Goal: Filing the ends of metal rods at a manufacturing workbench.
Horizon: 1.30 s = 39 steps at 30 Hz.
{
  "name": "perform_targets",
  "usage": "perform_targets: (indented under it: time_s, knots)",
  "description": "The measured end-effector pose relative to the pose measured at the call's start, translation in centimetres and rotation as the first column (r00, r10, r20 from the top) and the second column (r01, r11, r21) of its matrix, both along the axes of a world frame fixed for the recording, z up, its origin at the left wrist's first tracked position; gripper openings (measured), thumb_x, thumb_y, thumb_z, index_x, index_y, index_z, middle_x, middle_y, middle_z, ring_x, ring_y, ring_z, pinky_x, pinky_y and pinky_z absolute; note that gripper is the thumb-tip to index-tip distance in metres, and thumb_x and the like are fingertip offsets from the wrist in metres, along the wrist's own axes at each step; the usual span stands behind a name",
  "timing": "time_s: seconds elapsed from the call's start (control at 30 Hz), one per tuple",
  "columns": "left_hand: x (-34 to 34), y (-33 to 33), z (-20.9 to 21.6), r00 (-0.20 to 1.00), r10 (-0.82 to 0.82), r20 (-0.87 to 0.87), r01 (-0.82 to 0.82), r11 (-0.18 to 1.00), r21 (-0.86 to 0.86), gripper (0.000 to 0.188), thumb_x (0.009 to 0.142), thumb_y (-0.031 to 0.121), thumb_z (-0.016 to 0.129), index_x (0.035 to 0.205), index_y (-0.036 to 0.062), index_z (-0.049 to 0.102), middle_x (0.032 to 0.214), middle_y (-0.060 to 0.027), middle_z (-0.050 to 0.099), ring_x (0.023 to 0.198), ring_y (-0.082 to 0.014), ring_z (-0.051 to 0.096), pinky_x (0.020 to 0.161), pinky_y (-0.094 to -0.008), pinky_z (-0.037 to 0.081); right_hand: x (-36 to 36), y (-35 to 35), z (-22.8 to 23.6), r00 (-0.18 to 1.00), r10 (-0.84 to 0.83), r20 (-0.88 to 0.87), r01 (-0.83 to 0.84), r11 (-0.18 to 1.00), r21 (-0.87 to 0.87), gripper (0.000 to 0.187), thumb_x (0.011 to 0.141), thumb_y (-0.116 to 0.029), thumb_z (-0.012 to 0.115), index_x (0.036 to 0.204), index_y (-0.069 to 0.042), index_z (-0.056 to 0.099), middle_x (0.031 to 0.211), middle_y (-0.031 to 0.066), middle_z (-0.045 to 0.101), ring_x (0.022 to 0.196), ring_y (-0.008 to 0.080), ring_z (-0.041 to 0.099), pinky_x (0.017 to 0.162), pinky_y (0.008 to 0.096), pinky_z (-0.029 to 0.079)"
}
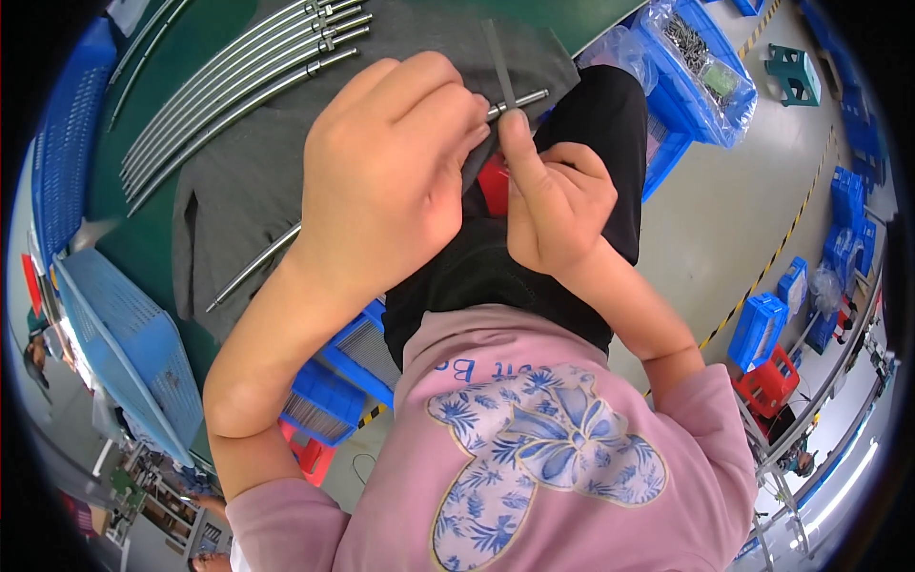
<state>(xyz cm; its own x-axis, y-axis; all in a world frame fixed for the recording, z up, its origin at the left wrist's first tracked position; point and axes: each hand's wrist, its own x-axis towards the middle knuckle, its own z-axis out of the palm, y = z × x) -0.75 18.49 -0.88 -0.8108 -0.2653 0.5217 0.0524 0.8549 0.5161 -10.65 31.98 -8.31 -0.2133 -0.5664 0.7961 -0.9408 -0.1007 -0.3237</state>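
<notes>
A long, shiny metal rod (255, 266) slants from the lower left up to the right, across a grey cloth. My left hand (381, 162) is closed around its middle and hides that stretch. Beyond the fingers, the rod's far end (530, 97) sticks out, with a groove or collar near it. My right hand (562, 200) pinches a flat, narrow grey metal strip, like a file (498, 59), under the thumb. The strip crosses the rod close to that end and seems to touch it. Its lower part is hidden in my right hand.
Several similar rods (233, 100) lie side by side on the grey cloth (419, 43) and green table (143, 243). A blue basket (133, 353) stands at left. At right, a blue bin (658, 57) holds small metal parts in plastic. A green stool (793, 76) stands farther off.
</notes>
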Motion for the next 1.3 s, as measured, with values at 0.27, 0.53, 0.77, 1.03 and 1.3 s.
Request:
perform_targets:
  time_s: [0.27,0.53,0.77,1.03,1.3]
  knots:
    - [0.4,0.5,-0.1,0.999,-0.025,0.024,0.025,0.999,0.03,0.017,0.064,-0.006,0.067,0.076,0.0022,0.059,0.075,-0.0075,0.052,0.066,-0.0275,0.051,0.057,-0.0372,0.043,0.1,-0.3,-0.7,1.0,-0.013,-0.011,0.012,0.996,-0.083,0.058,0.053,0.001,0.058,0.11,0.002,0.069,0.049,-0.0016,0.039,0.04,0.0142,0.041,0.051,0.027,0.041]
    - [0.1,0.2,0.0,0.999,-0.021,0.027,0.021,1.0,0.004,0.018,0.063,-0.006,0.068,0.076,0.0021,0.058,0.074,-0.0076,0.051,0.066,-0.0278,0.051,0.057,-0.0376,0.042,-0.2,0.0,0.5,0.997,0.035,0.071,-0.04,0.997,0.068,0.055,0.058,0.002,0.06,0.112,0.003,0.068,0.053,0.0001,0.044,0.047,0.016,0.047,0.057,0.0307,0.046]
    - [0.4,0.5,0.2,0.999,-0.027,0.024,0.027,1.0,-0.001,0.018,0.063,-0.006,0.068,0.077,0.0019,0.059,0.075,-0.0077,0.052,0.065,-0.0273,0.051,0.057,-0.0367,0.043,-0.1,-0.3,0.2,0.997,0.05,0.063,-0.047,0.997,-0.056,0.056,0.056,0.002,0.059,0.111,0.003,0.068,0.053,0.0004,0.041,0.044,0.0162,0.042,0.052,0.0282,0.042]
    - [0.0,0.2,0.1,1.0,-0.015,0.006,0.015,1.0,-0.011,0.018,0.062,-0.006,0.068,0.077,0.0016,0.059,0.075,-0.0073,0.052,0.065,-0.0269,0.051,0.056,-0.0364,0.043,-0.3,-0.2,0.9,0.992,0.065,0.11,-0.069,0.997,0.026,0.056,0.055,0.001,0.06,0.11,0.004,0.068,0.051,-0.0011,0.041,0.042,0.0149,0.043,0.051,0.0287,0.042]
    - [0.2,0.4,0.3,1.0,-0.009,0.008,0.009,1.0,0.007,0.019,0.062,-0.006,0.068,0.077,0.0021,0.059,0.075,-0.007,0.053,0.064,-0.0268,0.052,0.056,-0.0361,0.043,0.2,1.1,0.1,0.997,0.06,0.049,-0.061,0.998,0.008,0.058,0.056,0.002,0.058,0.113,0.003,0.068,0.049,-0.0016,0.042,0.041,0.0143,0.043,0.052,0.0265,0.043]
